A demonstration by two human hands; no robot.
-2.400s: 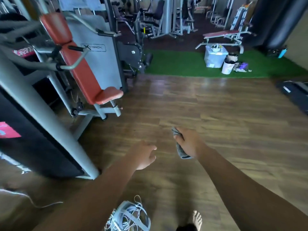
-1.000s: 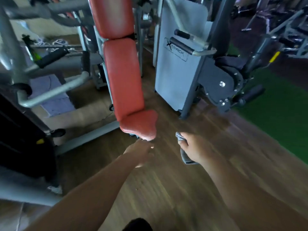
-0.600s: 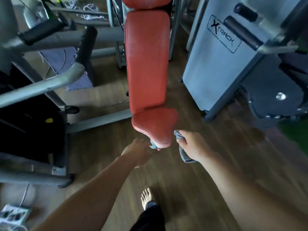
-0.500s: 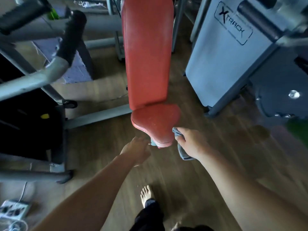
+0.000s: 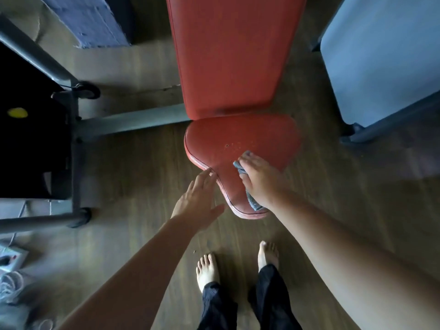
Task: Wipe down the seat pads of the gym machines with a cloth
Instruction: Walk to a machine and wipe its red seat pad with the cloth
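Pressed the grey cloth point(image 5: 252, 203) under the right hand point(image 5: 260, 181), fingers laid nearly flat over it, on the narrow front part of the red seat pad point(image 5: 238, 136). Held the left hand point(image 5: 197, 201) spread and empty just beside the pad's left edge. Judged the cloth soft and light, best taken bunched under the palm.

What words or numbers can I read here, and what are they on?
None can be read.
Yellow spot, far left: too blurred.
White box, bottom left: marks too small.
Grey panel, right: no label shows.
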